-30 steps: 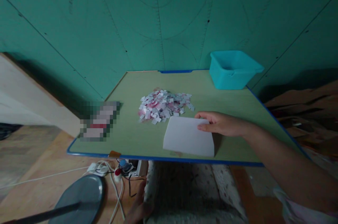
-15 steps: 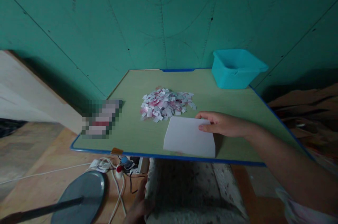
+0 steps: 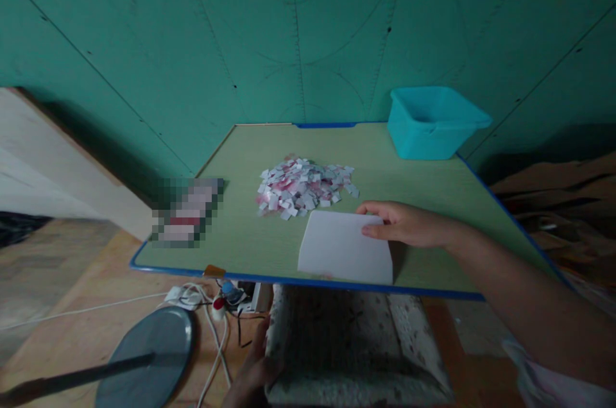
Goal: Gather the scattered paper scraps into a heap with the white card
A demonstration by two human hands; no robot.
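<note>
White sheet (image 3: 342,251) is pinched at its far right corner by the right hand (image 3: 407,224), near the front edge of the table (image 3: 240,241); whether anything is grasped by the left hand (image 3: 256,366), below that edge, cannot be told.

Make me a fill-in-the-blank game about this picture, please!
The loose pile of small white-and-pink scraps lies to the ____ of the box-shaped turquoise plastic tub.
The plain white four-sided sheet is held by the person's ____ hand.
The near edge of the pale green tabletop is coloured ____.
Missing words: left; right; blue.
</note>
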